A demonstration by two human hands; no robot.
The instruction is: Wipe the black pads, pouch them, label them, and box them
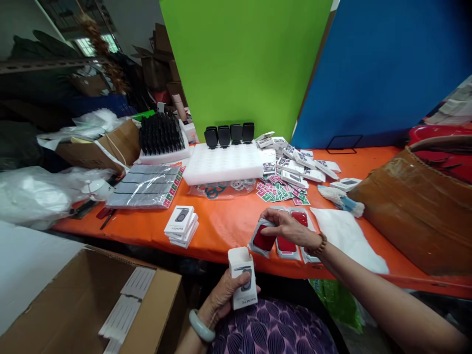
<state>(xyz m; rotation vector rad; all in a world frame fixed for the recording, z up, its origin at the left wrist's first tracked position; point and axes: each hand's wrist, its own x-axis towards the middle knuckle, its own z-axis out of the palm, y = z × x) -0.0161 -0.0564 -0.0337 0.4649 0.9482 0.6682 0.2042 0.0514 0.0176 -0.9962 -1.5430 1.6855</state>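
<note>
My left hand [221, 296] is closed around a small white product box [242, 276] with its top flap open, held upright above my lap. My right hand [285, 227] reaches over the orange table [221, 226] and pinches a clear packet with a red item [262, 239] at the table's near edge. Two more red packets [289, 245] lie right beside it under my wrist. A short stack of the same white boxes [181, 225] rests to the left.
A white foam tray [223, 162] carries black holders [229, 133] at its back. Loose white boxes [295, 164] and green-red cards [280, 191] lie right of it. A brown bag [416, 216] stands right, an open cardboard carton [84, 300] lower left.
</note>
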